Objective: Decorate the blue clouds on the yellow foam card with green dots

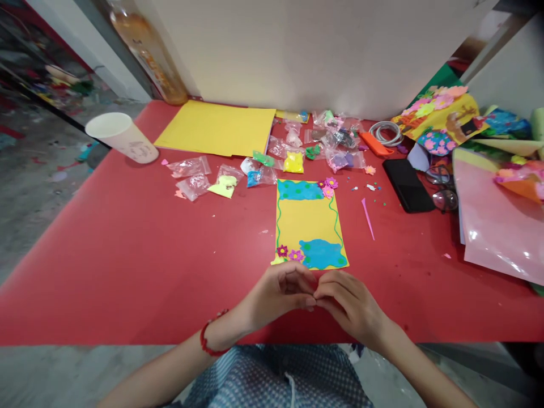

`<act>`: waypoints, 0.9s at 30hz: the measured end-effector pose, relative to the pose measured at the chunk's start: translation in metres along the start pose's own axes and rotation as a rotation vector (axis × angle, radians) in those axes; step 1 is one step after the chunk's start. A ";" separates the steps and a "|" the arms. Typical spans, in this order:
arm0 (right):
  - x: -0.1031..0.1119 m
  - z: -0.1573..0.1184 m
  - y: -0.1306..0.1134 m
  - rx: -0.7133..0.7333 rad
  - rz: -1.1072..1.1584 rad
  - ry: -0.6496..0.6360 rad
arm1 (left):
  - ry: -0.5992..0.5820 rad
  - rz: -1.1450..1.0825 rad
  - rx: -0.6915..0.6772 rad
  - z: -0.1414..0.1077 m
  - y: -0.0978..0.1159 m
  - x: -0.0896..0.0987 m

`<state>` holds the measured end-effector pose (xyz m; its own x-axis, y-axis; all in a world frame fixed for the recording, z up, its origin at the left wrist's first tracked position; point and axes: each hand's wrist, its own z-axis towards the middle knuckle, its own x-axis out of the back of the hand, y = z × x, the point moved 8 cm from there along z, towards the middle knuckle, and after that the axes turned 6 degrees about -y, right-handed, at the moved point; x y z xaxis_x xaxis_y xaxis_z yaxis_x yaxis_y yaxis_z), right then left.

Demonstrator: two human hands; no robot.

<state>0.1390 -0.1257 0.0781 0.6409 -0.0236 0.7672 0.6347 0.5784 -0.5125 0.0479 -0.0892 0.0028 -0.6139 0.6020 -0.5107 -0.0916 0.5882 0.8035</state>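
Observation:
Just below a yellow card (302,221), my left hand (284,292) and my right hand (352,303) meet at the fingertips. The left fingers curl toward the thumb, and the right thumb and fingers are pinched against them. Whatever sits between the tips is hidden or too small to name. Blue clay patches (322,254) with green dots lie along the card's top and bottom. Wavy green clay strands run down both sides. Pink and purple clay flowers (296,255) decorate two corners. A pink modelling tool (368,219) lies right of the card.
Several clay bags (293,162) spread behind the card. A yellow folder (221,127), a paper cup (123,137) and a bottle (148,54) stand or lie at back left. Rightward are a black phone (408,185), glasses (445,198), a cable (386,134) and a pink sheet (501,221).

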 end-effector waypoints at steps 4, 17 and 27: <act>-0.002 -0.005 0.001 0.015 -0.024 0.000 | -0.007 0.041 0.003 0.001 -0.002 0.001; 0.045 -0.013 0.046 -0.409 0.112 0.234 | 0.079 0.493 -0.138 -0.009 0.033 0.007; 0.048 -0.013 0.062 -0.483 0.127 0.234 | 0.139 0.594 -0.235 -0.011 0.043 0.018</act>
<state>0.2143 -0.1021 0.0779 0.7694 -0.1900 0.6098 0.6366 0.1497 -0.7566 0.0245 -0.0585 0.0315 -0.7073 0.7032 0.0726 0.1350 0.0335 0.9903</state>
